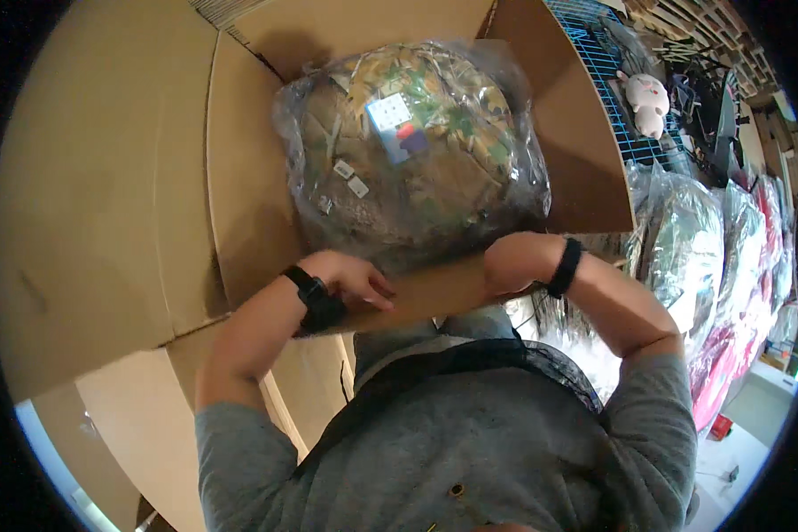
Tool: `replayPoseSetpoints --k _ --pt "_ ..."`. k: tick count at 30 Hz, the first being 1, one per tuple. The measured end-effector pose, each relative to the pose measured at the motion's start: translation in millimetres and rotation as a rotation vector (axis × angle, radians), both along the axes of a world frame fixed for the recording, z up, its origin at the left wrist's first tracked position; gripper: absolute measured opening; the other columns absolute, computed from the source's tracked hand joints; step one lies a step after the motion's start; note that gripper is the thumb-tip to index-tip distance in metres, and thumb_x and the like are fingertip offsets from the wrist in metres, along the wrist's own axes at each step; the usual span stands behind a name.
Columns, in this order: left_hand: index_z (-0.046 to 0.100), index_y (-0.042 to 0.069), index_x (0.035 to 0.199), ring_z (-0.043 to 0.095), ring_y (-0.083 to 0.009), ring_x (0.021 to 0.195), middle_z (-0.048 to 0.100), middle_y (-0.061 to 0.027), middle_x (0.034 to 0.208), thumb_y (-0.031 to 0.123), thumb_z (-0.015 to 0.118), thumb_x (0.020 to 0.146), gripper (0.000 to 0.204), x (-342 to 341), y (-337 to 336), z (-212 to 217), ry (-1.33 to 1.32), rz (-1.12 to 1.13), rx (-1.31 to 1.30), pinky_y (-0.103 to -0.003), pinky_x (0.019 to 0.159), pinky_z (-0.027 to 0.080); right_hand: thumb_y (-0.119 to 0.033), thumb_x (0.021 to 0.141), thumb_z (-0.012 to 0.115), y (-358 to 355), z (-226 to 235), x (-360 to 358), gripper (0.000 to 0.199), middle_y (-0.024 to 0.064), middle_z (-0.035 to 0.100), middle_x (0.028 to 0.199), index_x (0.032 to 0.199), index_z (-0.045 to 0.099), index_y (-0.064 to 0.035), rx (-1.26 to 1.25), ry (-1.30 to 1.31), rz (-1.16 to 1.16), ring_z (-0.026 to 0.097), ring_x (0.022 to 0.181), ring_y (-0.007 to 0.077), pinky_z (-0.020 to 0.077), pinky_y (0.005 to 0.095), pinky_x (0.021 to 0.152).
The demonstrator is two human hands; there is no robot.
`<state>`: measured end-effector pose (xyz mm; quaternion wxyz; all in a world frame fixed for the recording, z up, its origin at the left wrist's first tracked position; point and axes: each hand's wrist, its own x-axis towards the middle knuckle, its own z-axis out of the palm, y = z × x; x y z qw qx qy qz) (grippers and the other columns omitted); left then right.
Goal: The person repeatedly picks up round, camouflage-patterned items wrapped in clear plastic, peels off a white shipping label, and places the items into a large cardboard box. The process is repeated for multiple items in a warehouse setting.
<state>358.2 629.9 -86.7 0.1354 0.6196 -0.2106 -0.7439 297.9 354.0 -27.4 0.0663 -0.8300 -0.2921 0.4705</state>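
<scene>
A large open cardboard carton [257, 146] stands in front of me. Inside it lies a bulky camouflage-patterned item [434, 186] sealed in a clear plastic bag, with a colourful printed card [397, 129] and small white tags [350, 178] on top. At the left end of the carton's near flap [439, 288] is my left hand [353, 278], its fingers stretched inward and slightly apart. My right hand [521, 262] is curled over the right end of that flap, its fingertips partly hidden. Both wrists wear black bands.
A broad cardboard flap [97, 204] spreads out on the left. Beyond the carton at right are a blue wire rack [607, 84] and a pink-and-white plush toy [645, 102]. Several plastic-wrapped bundles [687, 230] line the right side.
</scene>
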Motion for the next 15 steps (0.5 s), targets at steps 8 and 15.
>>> replayPoseSetpoints --k 8,15 --pt "0.046 0.01 0.125 0.056 -0.0181 0.087 0.06 -0.0097 0.107 0.037 0.066 0.076 0.06 -46.1 -10.6 49.3 -0.174 -0.094 0.101 -0.029 0.076 0.044 -0.028 0.072 0.059 -47.4 22.3 -111.2 0.02 0.0142 0.061 0.07 0.078 0.066 -0.0109 0.129 -0.388 -0.162 0.06 0.071 0.0329 0.0473 0.0432 0.061" --pt "0.048 0.004 0.119 0.056 -0.0327 0.081 0.056 -0.0175 0.101 0.032 0.07 0.064 0.065 -199.0 11.1 -50.4 -0.644 -0.123 -0.16 -0.037 0.072 0.045 -0.018 0.07 0.058 -38.1 -77.6 -223.3 0.013 0.0125 0.061 0.069 0.068 0.063 -0.0061 0.162 -0.405 -0.254 0.061 0.064 0.0304 0.0492 0.0407 0.055"
